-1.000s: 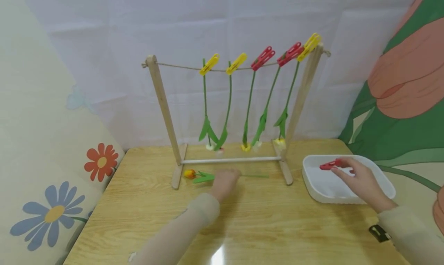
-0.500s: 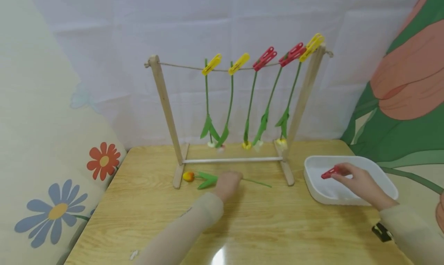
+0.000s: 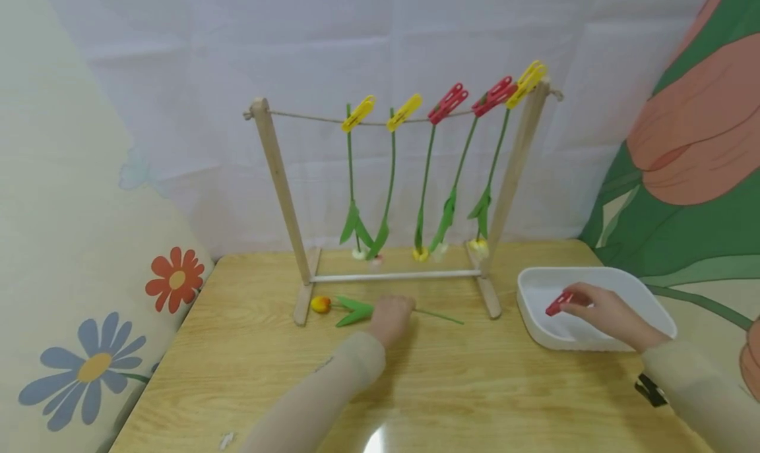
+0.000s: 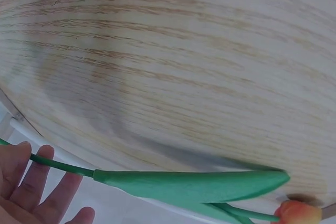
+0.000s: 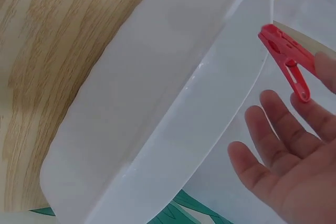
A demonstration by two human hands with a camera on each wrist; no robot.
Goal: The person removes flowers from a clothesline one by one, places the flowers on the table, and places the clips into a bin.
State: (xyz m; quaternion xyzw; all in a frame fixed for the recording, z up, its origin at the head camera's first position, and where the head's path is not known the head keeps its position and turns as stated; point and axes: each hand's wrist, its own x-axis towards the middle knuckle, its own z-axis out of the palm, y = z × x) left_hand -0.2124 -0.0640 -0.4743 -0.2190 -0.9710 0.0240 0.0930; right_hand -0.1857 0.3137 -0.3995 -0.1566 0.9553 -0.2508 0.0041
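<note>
My left hand (image 3: 392, 318) pinches the green stem of an artificial tulip (image 4: 194, 184) between thumb and fingers, just above the tabletop. Its orange-yellow bloom (image 3: 321, 304) points left, while the bare stem end sticks out to the right. Over the white tray (image 3: 537, 331), my right hand (image 3: 608, 311) holds a red clothespin (image 5: 286, 56) by its handle ends between thumb and index finger; the other fingers are spread. In front of me several tulips hang head down from a cord (image 3: 309, 117), each clipped by a yellow clothespin (image 3: 359, 114) or a red one.
Two wooden posts (image 3: 279, 176) carry the cord, joined low down by a white bar (image 3: 398, 276). The stand rests on a wood-grain table (image 3: 451, 387) against a white cloth backdrop (image 3: 320, 37). A small white scrap (image 3: 227, 440) lies near the front left.
The right hand has lowered slightly over the tray, and the red clothespin now tilts downward. The left hand keeps hold of the tulip, whose stem end has swung a little nearer me.
</note>
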